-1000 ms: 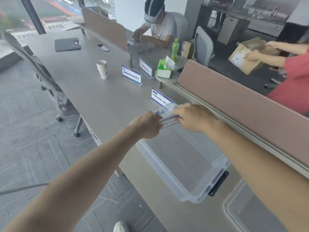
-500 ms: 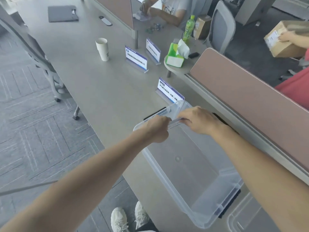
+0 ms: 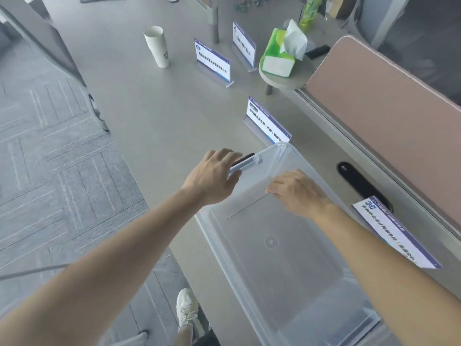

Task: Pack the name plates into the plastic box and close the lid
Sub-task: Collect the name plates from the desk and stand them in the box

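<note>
While box [image 3: 287,245] sits open, fingers [image 3: 224,158] at rim

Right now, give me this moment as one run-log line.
stage: box placed, packing not begun | left hand: on box far rim | right hand: inside box | box: empty, no lid | plates on table: four

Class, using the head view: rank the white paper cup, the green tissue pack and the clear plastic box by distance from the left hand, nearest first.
1. Clear plastic box: touching the left hand.
2. White paper cup: far, left.
3. Green tissue pack: far, right, on the round shelf.
</note>
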`<state>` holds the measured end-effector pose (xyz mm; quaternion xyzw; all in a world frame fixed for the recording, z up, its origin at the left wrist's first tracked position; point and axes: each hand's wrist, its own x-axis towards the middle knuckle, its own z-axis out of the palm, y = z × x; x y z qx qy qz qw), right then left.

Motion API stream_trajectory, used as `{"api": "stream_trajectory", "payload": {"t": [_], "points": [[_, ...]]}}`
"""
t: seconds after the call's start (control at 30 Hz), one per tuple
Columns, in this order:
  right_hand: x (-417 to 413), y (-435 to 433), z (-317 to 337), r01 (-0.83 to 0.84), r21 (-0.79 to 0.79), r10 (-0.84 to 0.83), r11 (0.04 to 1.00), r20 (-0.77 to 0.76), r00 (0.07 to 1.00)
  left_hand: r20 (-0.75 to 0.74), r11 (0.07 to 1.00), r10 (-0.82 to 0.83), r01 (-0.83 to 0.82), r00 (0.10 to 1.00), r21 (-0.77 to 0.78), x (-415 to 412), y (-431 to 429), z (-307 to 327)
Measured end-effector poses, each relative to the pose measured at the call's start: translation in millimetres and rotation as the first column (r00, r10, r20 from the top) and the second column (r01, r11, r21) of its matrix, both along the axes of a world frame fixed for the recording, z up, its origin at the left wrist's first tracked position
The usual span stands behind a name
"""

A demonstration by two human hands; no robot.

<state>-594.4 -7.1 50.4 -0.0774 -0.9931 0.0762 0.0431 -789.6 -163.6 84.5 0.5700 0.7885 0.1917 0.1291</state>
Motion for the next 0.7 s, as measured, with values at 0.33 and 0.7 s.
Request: {"api": "stream_trajectory", "payload": {"t": [0.33,0.7], "points": [[-23,6,-52,-0.011,-0.072,0.012,0.997,0.014,1.0,0.087,0.942,0.215,-0.183,0.973,-0.282,-2,4,-31],[-43,11,-71,-0.039,0.017,0.041,0.999,-0.116,0.992,0.123,0.934,0.197,-0.148,0.973,-0.324,-7,7,-36]]}}
